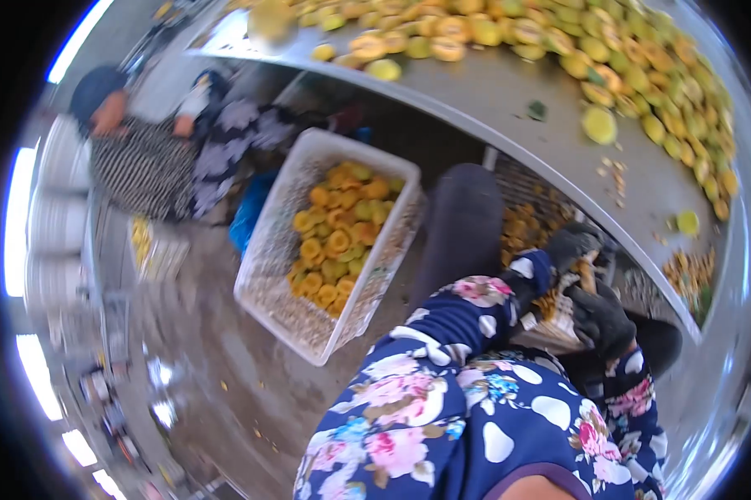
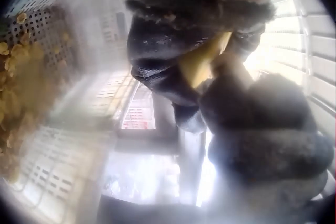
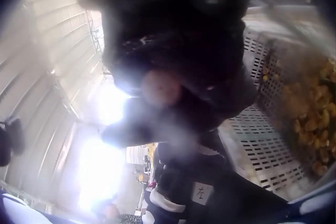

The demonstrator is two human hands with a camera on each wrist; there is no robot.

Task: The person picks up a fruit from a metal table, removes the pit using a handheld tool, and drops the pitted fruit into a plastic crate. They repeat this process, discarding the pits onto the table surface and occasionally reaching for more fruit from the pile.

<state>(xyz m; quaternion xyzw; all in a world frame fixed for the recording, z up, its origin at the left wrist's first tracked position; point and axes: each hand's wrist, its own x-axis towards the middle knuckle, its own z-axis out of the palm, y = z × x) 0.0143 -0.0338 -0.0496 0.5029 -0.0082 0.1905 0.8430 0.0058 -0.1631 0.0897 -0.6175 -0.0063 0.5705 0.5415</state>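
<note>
Both hands wear dark gloves and work close together over a crate at the table's edge. My left hand (image 1: 572, 245) grips a piece of yellow fruit (image 2: 202, 65), seen between its fingers in the left wrist view. Facing it, my right hand (image 1: 606, 322) holds a tool with a tan handle (image 1: 588, 277); its round end shows in the right wrist view, while its working end is hidden. Below the hands, the perforated pale crate (image 3: 254, 145) contains orange-yellow fruit pieces (image 3: 315, 124).
A metal table (image 1: 492, 100) bears a heap of halved yellow-green fruit (image 1: 592, 50) and some scattered pits (image 1: 617, 179). Left of my leg (image 1: 463, 217) stands a white tub (image 1: 255, 283) of fruit halves. Another person (image 1: 142, 167) sits beyond it. The floor (image 1: 225, 333) looks wet.
</note>
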